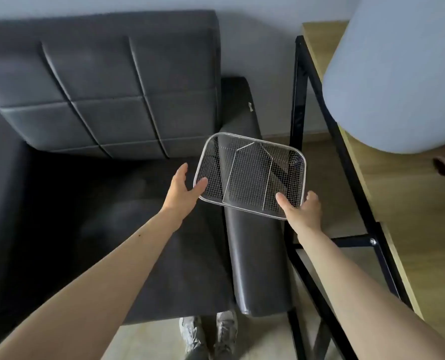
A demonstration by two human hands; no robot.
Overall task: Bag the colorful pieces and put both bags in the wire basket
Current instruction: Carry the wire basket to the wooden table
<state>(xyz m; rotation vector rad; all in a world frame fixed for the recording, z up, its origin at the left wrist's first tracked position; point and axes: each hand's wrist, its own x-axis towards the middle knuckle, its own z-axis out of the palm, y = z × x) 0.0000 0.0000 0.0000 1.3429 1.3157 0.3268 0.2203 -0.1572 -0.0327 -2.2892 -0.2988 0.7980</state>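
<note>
An empty silver wire basket with mesh sides hovers tilted above the right armrest of a dark armchair. My right hand grips its near right corner, thumb inside the rim and fingers outside. My left hand touches the basket's left edge, with its thumb against the rim and its fingers spread apart. No bags or colorful pieces are in view, apart from a small purple speck at the far right edge.
The dark grey armchair fills the left and centre; its armrest runs under the basket. To the right stands a wooden table on a black metal frame, with a large pale grey rounded object above it. My shoes are on the floor below.
</note>
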